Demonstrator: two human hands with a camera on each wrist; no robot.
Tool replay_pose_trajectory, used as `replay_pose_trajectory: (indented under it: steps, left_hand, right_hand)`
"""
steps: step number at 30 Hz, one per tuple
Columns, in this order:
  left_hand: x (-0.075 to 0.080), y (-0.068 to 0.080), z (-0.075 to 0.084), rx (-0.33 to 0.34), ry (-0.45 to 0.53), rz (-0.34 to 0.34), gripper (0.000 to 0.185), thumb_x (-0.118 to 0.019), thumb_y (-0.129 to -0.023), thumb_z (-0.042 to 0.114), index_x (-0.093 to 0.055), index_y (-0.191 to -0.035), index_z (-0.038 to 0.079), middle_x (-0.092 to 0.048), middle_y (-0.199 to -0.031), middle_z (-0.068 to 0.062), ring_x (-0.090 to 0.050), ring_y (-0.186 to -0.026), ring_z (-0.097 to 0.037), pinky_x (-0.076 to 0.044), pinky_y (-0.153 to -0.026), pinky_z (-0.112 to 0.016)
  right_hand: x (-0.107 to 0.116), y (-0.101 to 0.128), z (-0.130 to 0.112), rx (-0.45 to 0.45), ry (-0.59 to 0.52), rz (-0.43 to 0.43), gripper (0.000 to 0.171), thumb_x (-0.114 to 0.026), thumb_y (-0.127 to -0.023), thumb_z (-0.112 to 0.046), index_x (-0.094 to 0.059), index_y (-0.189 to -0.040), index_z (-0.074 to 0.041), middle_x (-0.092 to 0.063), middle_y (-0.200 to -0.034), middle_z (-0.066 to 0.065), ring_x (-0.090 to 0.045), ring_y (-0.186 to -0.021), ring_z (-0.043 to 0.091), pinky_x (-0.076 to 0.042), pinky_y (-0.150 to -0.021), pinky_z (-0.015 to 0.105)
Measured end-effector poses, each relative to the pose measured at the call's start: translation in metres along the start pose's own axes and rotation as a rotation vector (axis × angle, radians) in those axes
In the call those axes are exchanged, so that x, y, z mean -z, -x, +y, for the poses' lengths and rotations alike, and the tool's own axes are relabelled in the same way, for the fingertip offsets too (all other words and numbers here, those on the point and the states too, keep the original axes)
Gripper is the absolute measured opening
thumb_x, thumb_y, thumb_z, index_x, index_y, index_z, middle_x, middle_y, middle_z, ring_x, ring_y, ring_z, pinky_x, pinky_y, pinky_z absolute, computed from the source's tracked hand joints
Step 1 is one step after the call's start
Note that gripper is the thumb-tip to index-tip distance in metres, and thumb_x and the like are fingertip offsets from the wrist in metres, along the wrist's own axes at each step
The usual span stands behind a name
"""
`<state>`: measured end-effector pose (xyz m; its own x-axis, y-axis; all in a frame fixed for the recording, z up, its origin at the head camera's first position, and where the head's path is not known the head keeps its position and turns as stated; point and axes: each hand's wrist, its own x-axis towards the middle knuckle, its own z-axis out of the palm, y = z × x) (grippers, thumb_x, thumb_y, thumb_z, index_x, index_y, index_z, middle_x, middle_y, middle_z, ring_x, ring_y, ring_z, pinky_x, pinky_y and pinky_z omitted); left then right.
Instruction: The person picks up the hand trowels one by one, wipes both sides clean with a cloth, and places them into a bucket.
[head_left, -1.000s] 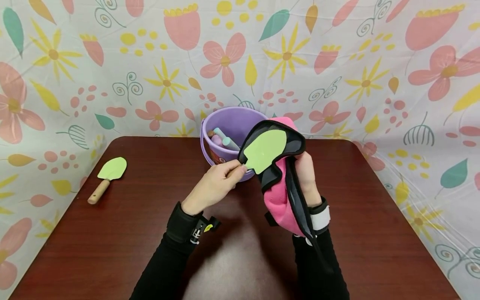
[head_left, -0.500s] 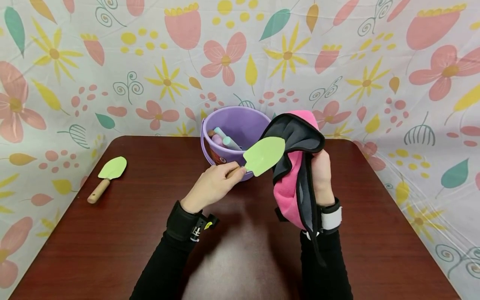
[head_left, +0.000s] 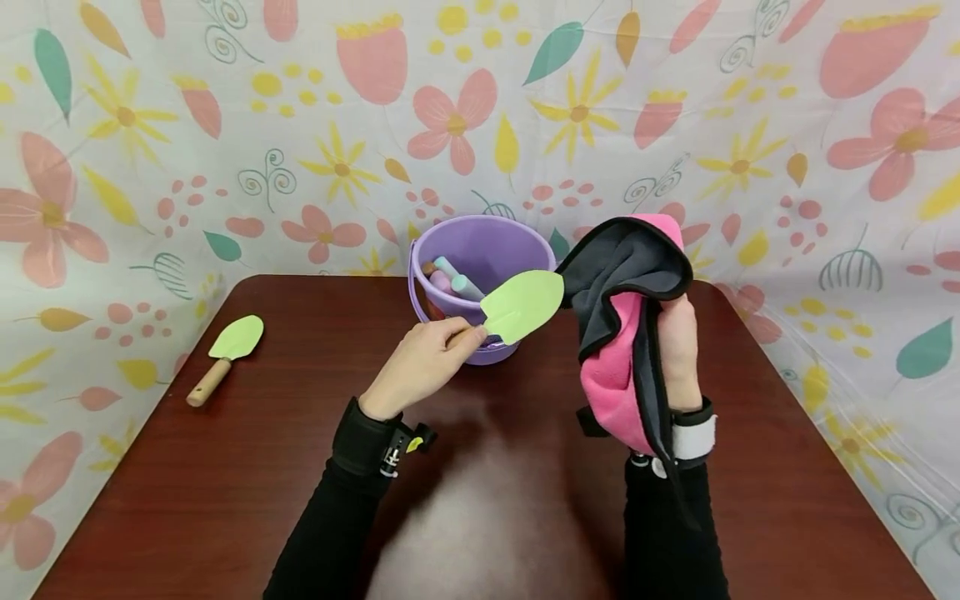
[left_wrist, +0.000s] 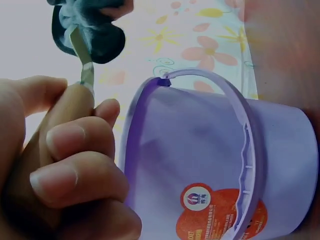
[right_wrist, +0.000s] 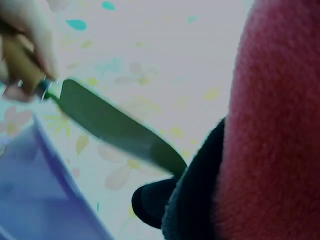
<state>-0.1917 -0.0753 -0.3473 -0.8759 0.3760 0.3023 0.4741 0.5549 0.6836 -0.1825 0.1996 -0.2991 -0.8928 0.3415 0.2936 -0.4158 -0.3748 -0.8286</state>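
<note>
My left hand (head_left: 422, 364) grips the wooden handle of a light-green toy trowel (head_left: 522, 306), blade raised in front of the purple bucket (head_left: 480, 258). My right hand (head_left: 677, 350) holds up a pink and dark-grey fleece cloth (head_left: 626, 333), draped over the fingers, just right of the blade's tip. In the left wrist view, fingers (left_wrist: 75, 165) curl round the handle beside the bucket (left_wrist: 215, 165). The right wrist view has the blade (right_wrist: 115, 127) meeting the cloth's dark edge (right_wrist: 190, 205).
A second green trowel (head_left: 227, 354) with a wooden handle lies near the left edge of the dark wooden table (head_left: 225, 483). Several pastel sticks (head_left: 453, 282) stand in the bucket. A floral sheet (head_left: 300, 125) hangs behind and to both sides.
The right hand has carried the cloth to the right, off the trowel blade, which it wrapped a second ago. The left hand and trowel stay nearly still.
</note>
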Motion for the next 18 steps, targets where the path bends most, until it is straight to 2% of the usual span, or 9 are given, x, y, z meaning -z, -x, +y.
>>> replay_pose_trajectory:
  steps: [4, 5, 7, 9, 12, 15, 18]
  left_hand:
    - [0.008, -0.009, 0.0, -0.013, 0.042, 0.011, 0.039, -0.048, -0.098, 0.054, -0.057, -0.081, 0.02, -0.034, -0.063, 0.006, -0.037, -0.057, -0.009, -0.034, -0.057, -0.03]
    - [0.011, -0.012, 0.001, -0.016, 0.046, 0.014, 0.037, -0.05, -0.098, 0.054, -0.058, -0.086, 0.02, -0.034, -0.063, 0.006, -0.038, -0.058, -0.009, -0.035, -0.058, -0.03]
    - [0.018, -0.019, 0.004, -0.015, 0.038, 0.014, 0.035, -0.055, -0.095, 0.053, -0.058, -0.095, 0.018, -0.04, -0.065, 0.008, -0.043, -0.061, -0.008, -0.039, -0.062, -0.03]
    - [0.026, -0.028, 0.009, -0.006, 0.025, 0.0, 0.035, -0.06, -0.093, 0.051, -0.055, -0.103, 0.017, -0.05, -0.066, 0.006, -0.051, -0.062, -0.008, -0.043, -0.065, -0.03]
    - [0.04, -0.044, 0.015, 0.014, -0.029, -0.027, 0.035, -0.064, -0.092, 0.044, -0.053, -0.104, 0.013, -0.063, -0.076, 0.004, -0.059, -0.065, -0.011, -0.046, -0.066, -0.031]
    - [0.05, -0.062, 0.02, 0.024, -0.098, -0.054, 0.03, -0.063, -0.092, 0.038, -0.053, -0.1, 0.011, -0.063, -0.079, 0.001, -0.058, -0.063, -0.014, -0.044, -0.064, -0.031]
    - [0.056, -0.079, 0.023, 0.011, -0.187, -0.068, 0.027, -0.063, -0.091, 0.036, -0.056, -0.092, 0.009, -0.059, -0.081, -0.001, -0.054, -0.064, -0.017, -0.042, -0.063, -0.031]
  right_hand:
    - [0.004, -0.012, -0.009, 0.026, 0.131, -0.029, 0.026, -0.036, -0.103, -0.005, -0.06, -0.102, -0.014, -0.054, -0.103, -0.001, -0.05, -0.099, 0.006, -0.035, -0.093, 0.018]
    - [0.005, -0.014, -0.012, 0.016, 0.125, -0.047, 0.022, -0.037, -0.103, -0.007, -0.059, -0.103, -0.013, -0.052, -0.104, 0.0, -0.049, -0.1, 0.007, -0.034, -0.093, 0.019]
    - [0.008, -0.019, -0.018, 0.0, 0.111, -0.071, 0.019, -0.04, -0.103, -0.009, -0.059, -0.105, -0.012, -0.051, -0.104, 0.001, -0.049, -0.099, 0.007, -0.034, -0.093, 0.019]
    - [0.013, -0.022, -0.025, -0.008, 0.144, -0.085, 0.017, -0.044, -0.103, -0.012, -0.061, -0.102, -0.012, -0.052, -0.099, 0.0, -0.05, -0.095, 0.007, -0.036, -0.089, 0.019]
    - [0.016, -0.027, -0.033, -0.023, 0.102, -0.163, 0.016, -0.049, -0.102, -0.014, -0.063, -0.101, -0.005, -0.054, -0.091, 0.003, -0.054, -0.089, 0.01, -0.04, -0.083, 0.021]
    - [0.019, -0.031, -0.039, -0.055, 0.084, -0.241, 0.018, -0.054, -0.101, -0.016, -0.06, -0.102, 0.0, -0.053, -0.086, 0.007, -0.056, -0.076, 0.013, -0.045, -0.072, 0.022]
    - [0.022, -0.034, -0.043, -0.106, 0.12, -0.261, 0.022, -0.06, -0.099, -0.02, -0.057, -0.104, 0.001, -0.049, -0.084, 0.008, -0.054, -0.067, 0.014, -0.046, -0.061, 0.023]
